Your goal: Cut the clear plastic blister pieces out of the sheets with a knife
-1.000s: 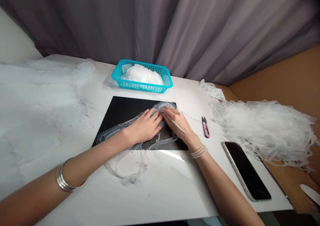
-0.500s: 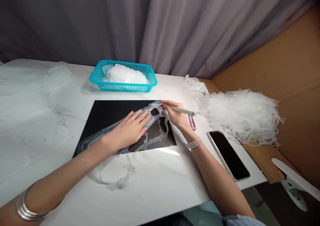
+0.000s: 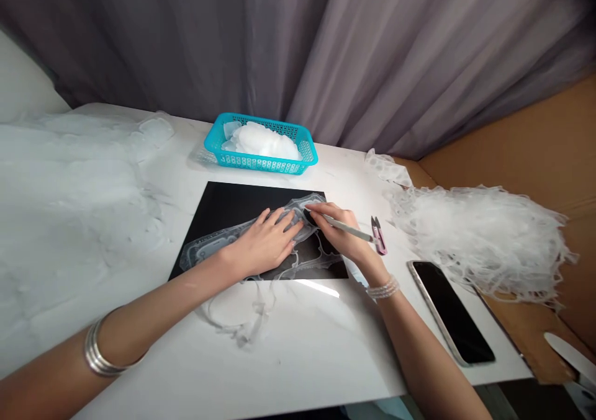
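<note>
My left hand (image 3: 267, 243) lies flat with fingers spread on a sheer, whitish patterned fabric piece (image 3: 209, 246), pressing it against a black board (image 3: 233, 203). In my right hand (image 3: 342, 231) is a slim, pale pen-like tool (image 3: 349, 228), its tip end hidden by the fingers near the fabric's upper right end. Just right of that hand lie pink-handled thread snips (image 3: 379, 237), blades pointing away. Thin cut-out strands (image 3: 242, 330) of the fabric trail off the board's front edge onto the white table.
A blue basket (image 3: 261, 164) at the back holds white pieces. Sheer white sheets (image 3: 69, 209) cover the table's left side. A heap of white scraps (image 3: 484, 240) sits at right beside a cardboard panel (image 3: 526, 147), with a phone (image 3: 451, 311) in front of it.
The camera view has turned left, so everything appears farther right. The fabric's upper right end, bunched up before, now lies flatter. The snips show more fully. Both hands keep their hold.
</note>
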The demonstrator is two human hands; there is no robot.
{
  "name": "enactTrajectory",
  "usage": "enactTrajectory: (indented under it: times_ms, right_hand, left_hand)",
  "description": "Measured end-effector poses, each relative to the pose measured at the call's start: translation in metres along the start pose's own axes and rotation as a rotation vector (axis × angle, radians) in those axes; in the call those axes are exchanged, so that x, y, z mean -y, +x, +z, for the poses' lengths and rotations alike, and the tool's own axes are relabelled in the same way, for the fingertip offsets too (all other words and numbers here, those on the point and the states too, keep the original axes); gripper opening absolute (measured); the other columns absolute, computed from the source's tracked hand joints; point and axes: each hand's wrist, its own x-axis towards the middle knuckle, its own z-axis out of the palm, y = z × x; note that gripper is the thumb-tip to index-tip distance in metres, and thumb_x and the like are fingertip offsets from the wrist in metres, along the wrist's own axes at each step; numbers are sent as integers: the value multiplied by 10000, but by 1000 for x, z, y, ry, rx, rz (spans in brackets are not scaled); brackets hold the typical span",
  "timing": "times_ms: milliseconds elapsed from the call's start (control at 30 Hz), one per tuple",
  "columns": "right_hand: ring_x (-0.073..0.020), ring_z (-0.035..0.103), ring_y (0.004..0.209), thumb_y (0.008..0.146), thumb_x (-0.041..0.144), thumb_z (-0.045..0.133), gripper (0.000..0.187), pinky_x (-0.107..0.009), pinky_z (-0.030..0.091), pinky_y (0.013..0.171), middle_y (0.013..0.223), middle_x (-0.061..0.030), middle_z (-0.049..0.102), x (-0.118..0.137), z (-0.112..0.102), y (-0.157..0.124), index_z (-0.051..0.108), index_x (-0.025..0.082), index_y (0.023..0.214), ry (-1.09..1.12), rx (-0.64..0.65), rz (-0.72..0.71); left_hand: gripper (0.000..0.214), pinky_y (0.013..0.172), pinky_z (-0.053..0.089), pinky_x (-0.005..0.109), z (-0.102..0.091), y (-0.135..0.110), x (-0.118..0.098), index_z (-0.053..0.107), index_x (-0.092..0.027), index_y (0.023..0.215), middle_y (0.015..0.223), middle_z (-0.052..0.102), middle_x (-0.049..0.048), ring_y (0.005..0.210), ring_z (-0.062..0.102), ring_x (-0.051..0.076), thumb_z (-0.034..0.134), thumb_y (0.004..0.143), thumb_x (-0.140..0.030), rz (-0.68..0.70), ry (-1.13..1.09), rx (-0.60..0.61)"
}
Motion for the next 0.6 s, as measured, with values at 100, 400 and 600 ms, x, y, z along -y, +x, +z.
enactTrajectory:
  times_ms: [100,400,600]
  right_hand:
    - [-245,668,1042,1028,390,435,361,-409,492,948,1094,-84,739,5,-1,-2,751,218,1067,-20,76,-34]
    - [-204,686,705,989,652,334,619,-373,541,740,824,-74,701,21,1,-1,734,179,1014,355,-161,309]
    - [-189,694,772,899,425,647,263,-303,534,690,882,-58,723,47,30,-5,658,177,986,452,0,276]
  left_hand:
    - [490,1120,358,560,0,-7,0,409,-139,1497,1541,425,178,1419,388,376,334,1033,-275,-15,20,-5]
    - [535,1164,334,516,3,-47,1,405,-42,1486,1537,418,222,1437,387,338,303,1053,-339,-20,69,-28]
    - [471,1161,354,482,1,-62,7,504,-51,1392,1508,464,211,1405,440,322,349,1041,-324,21,51,-98]
